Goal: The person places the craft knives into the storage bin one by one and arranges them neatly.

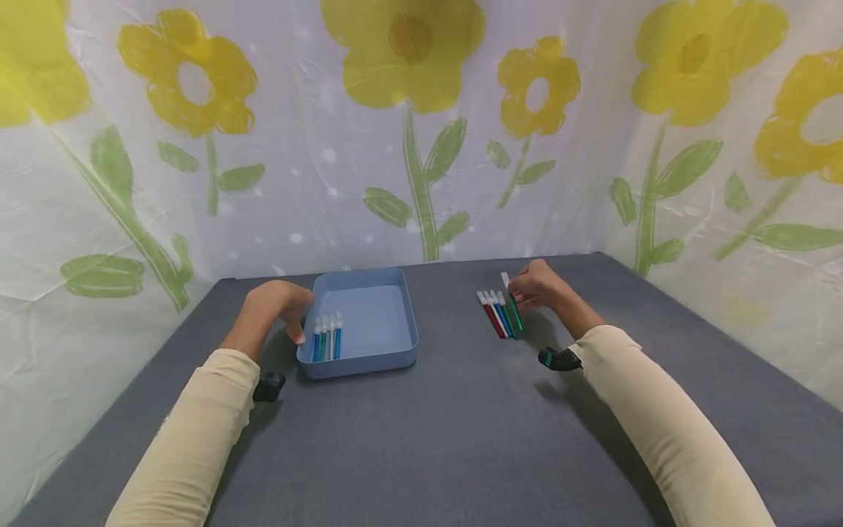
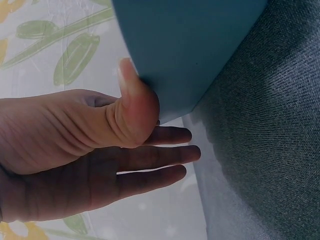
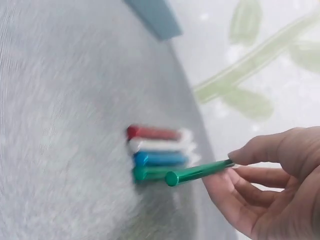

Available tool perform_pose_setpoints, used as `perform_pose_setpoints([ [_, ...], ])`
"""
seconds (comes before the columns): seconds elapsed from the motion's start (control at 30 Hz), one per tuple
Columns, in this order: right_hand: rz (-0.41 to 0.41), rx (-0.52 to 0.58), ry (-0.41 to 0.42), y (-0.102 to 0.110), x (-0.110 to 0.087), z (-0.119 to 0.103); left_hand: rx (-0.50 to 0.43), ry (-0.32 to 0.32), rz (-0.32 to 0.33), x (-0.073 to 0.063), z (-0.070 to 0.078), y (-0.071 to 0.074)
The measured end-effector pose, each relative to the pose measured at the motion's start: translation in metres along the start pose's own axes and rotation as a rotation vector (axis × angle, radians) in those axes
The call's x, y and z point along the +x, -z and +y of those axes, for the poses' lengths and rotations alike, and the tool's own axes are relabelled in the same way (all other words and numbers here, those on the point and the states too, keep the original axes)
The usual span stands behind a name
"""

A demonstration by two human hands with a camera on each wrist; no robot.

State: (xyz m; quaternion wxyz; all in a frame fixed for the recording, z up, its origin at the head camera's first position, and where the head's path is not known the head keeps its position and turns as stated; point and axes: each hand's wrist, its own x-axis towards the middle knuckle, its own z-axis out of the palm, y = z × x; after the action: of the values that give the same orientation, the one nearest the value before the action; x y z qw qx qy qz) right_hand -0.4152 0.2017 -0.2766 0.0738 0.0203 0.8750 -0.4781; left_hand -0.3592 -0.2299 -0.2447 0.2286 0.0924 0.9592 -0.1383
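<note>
My left hand (image 1: pixel 279 304) is at the left side of a blue rectangular tray (image 1: pixel 358 364). In the left wrist view its thumb (image 2: pixel 142 110) rests against the tray's edge, the visible fingers stretch out straight, and the index finger is mostly hidden. Several white-capped markers (image 1: pixel 327 344) lie side by side in the tray's front left part. My right hand (image 1: pixel 535 284) pinches a green marker (image 3: pixel 197 173) by its capped end, tilted above the table. Just left of it lies a row of markers on the table: red (image 3: pixel 155 132), white (image 3: pixel 157 145), blue (image 3: pixel 160 159) and green (image 3: pixel 150 173).
A dark grey cloth covers the table (image 1: pixel 421 454). Behind it and at both sides hangs a white curtain (image 1: pixel 296 183) with yellow flowers. Black wrist devices (image 1: pixel 558 359) sit below both sleeves.
</note>
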Motion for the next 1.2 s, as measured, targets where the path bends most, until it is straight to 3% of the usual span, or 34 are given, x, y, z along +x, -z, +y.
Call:
perform_pose_setpoints([
  [0.53,-0.089,0.037,0.025,-0.003,-0.023,-0.024,-0.030,-0.013,-0.010,0.002,-0.001,-0.003],
  [0.93,-0.128,0.082,0.042,-0.004,-0.024,-0.028,-0.060,0.009,-0.016,0.016,-0.008,-0.003],
  [1.2,-0.131,0.116,0.039,-0.007,-0.023,-0.028,-0.063,0.027,-0.016,0.015,-0.006,-0.002],
])
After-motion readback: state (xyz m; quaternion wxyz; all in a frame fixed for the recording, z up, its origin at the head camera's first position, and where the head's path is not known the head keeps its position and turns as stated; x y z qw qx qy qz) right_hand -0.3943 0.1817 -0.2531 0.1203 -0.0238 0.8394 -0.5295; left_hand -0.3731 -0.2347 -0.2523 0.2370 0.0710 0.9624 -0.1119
